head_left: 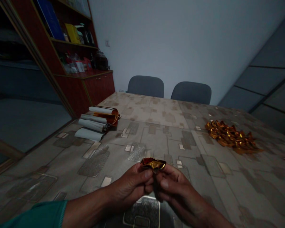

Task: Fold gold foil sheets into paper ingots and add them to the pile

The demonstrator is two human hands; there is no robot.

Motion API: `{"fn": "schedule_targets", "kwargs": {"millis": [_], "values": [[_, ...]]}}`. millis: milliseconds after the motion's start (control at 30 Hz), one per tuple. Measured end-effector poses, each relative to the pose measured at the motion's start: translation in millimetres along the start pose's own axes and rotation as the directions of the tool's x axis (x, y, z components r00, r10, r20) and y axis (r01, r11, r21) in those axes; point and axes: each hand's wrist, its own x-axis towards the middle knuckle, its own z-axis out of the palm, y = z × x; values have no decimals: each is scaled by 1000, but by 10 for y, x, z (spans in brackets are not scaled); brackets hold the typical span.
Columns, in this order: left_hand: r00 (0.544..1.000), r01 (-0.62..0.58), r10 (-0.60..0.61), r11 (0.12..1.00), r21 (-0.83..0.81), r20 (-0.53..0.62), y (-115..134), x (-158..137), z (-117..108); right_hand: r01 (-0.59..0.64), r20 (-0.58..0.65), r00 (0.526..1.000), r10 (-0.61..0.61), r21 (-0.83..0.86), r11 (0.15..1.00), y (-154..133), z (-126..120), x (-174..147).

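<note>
Between my two hands, just above the near part of the table, is a folded gold foil paper ingot. My left hand pinches its left end, thumb on the near side. At the right end, the fingers of my right hand are closed on the same piece. Its shiny gold face shows toward me, with a dark reddish patch at the upper left. The undersides of the fingers are partly hidden.
A pile of similar gold foil pieces lies on the right of the patterned tablecloth. Curled foil sheets with pale backs sit at left. Two grey chairs stand beyond the far edge, and a red-brown cabinet is at back left.
</note>
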Motion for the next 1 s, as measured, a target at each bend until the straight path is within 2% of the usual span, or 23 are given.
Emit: {"fn": "schedule_targets", "kwargs": {"millis": [133, 267, 367, 467, 667, 900, 1000], "values": [[998, 18, -26, 994, 106, 66, 126, -26, -11, -186, 170, 972, 161, 145, 972, -108, -96, -21], [970, 161, -199, 956, 244, 141, 237, -56, -13, -282, 214, 947, 239, 198, 939, -90, -152, -30], [954, 234, -269, 945, 231, 134, 266, -68, -21, -273, 211, 947, 243, 129, 953, -59, -137, -36], [958, 251, -266, 959, 131, 108, 233, -57, -39, -257, 210, 948, 238, 70, 964, -42, -127, -34], [978, 186, -185, 983, 1, 94, 106, -7, -58, -195, 111, 975, 190, 35, 980, -13, -164, -13], [976, 154, -148, 988, -27, 160, 108, -22, -19, -190, 77, 979, 191, -21, 982, -18, -153, -16], [983, 138, -136, 990, -9, 122, 129, -33, 8, -202, 27, 979, 203, -39, 979, -18, -147, -17]]}}
